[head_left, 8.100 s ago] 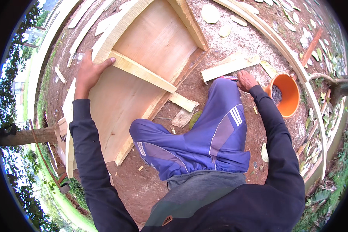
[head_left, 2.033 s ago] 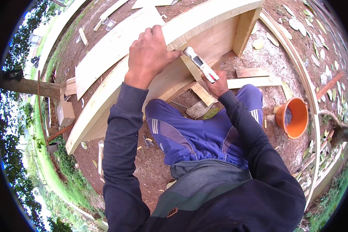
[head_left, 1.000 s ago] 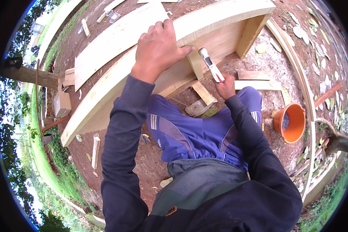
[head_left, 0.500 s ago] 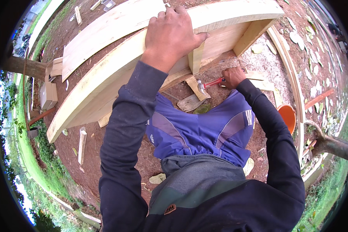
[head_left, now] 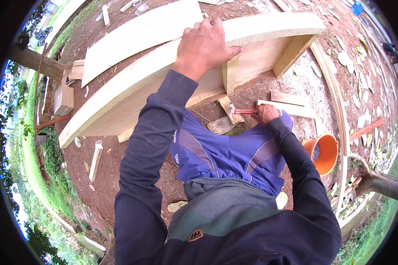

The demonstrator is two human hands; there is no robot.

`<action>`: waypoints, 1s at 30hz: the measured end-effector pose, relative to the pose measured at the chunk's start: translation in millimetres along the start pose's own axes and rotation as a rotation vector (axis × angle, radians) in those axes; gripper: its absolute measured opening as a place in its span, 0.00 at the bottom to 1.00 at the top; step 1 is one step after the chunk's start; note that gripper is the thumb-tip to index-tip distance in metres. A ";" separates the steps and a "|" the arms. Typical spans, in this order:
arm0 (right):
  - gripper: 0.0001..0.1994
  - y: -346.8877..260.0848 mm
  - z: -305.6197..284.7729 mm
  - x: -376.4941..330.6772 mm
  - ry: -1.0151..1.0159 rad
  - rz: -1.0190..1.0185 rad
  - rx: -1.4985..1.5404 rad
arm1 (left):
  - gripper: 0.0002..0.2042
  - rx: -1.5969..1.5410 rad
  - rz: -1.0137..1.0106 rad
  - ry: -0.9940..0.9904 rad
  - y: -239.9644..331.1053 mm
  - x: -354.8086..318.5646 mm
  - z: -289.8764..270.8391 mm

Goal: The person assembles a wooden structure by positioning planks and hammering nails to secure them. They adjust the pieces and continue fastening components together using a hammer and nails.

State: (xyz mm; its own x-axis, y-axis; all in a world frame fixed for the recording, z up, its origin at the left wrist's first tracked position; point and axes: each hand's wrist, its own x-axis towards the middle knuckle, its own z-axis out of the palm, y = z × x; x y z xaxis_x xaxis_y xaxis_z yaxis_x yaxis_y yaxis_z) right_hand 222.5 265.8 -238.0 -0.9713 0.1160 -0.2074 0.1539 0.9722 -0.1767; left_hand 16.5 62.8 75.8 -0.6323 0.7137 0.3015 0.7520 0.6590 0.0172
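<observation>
My left hand (head_left: 203, 46) is closed over the upper edge of a pale wooden frame (head_left: 269, 27), its thumb along the inner side. The frame stands tilted on edge in front of me, with a thin panel and a short crosspiece (head_left: 229, 76) inside it. Low between my knees, my right hand (head_left: 267, 114) is wrapped around the red handle of a hammer (head_left: 246, 111). The hammer's metal head is over a small wood offcut (head_left: 225, 105); whether they touch I cannot tell. A greyish wood scrap (head_left: 221, 126) lies just nearer to me.
To my right stands an orange bucket (head_left: 328, 155) with small grey things inside, beside a long timber (head_left: 336, 104). Short boards (head_left: 289, 98) lie past my right hand. A plywood sheet (head_left: 137, 37), a cardboard box (head_left: 63, 100) and a wood stick (head_left: 96, 161) are leftward.
My right hand and the hammer have come down closer to my lap, and the hammer is more level. The left hand keeps its hold on the frame. More of the bucket shows.
</observation>
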 end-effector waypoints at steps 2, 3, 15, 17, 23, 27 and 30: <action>0.19 -9.6 20.6 -2.4 0.001 -0.058 0.040 | 0.39 -0.041 0.041 0.092 0.4 -3.1 3.6; 0.18 -9.4 35.2 -2.3 -0.008 -0.109 0.058 | 0.39 -0.064 0.091 0.182 -4.6 -7.5 8.2; 0.21 75.3 68.8 14.8 0.151 0.377 0.119 | 0.30 -0.022 -0.054 0.238 -72.1 -134.2 -44.9; 0.24 74.0 71.5 17.0 0.107 0.287 0.048 | 0.27 0.026 -0.101 0.254 -77.8 -148.1 -39.8; 0.30 67.6 89.6 45.6 -0.078 0.110 -0.042 | 0.22 0.036 -0.133 0.389 -77.6 -152.6 -39.0; 0.21 90.1 115.4 55.8 -0.023 0.178 -0.179 | 0.19 -0.031 -0.089 0.114 -106.8 -142.0 -58.7; 0.26 78.9 98.7 48.7 -0.043 0.147 -0.177 | 0.19 -0.152 -0.073 -0.038 -148.7 -155.6 -65.2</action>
State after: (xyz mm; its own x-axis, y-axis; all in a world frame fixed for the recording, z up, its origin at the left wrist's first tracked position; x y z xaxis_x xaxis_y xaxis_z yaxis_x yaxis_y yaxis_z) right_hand 205.2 328.1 -357.0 -0.9316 0.2543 -0.2599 0.2557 0.9663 0.0291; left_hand 15.2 -161.7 88.5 -0.6909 0.6753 0.2582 0.7213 0.6682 0.1822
